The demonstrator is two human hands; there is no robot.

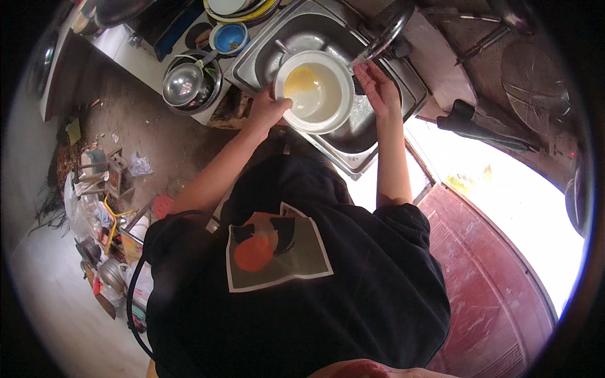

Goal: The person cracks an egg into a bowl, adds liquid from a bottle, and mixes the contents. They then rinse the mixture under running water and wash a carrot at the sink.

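A white round bowl is held over the metal double sink, its inside facing up. Inside it, on the left, lies a yellow patch; whether that is a sponge or food residue I cannot tell. My left hand grips the bowl's left rim, thumb over the edge and fingers underneath. On the right, my right hand has its fingers stretched out beside the bowl, close to the end of the faucet. Contact between those fingertips and the bowl cannot be made out clearly.
Left of the sink, a metal bowl rests in a dark pan, behind it a blue bowl and stacked plates. A dark cloth hangs at the right, above a reddish door panel. Clutter covers the floor at left.
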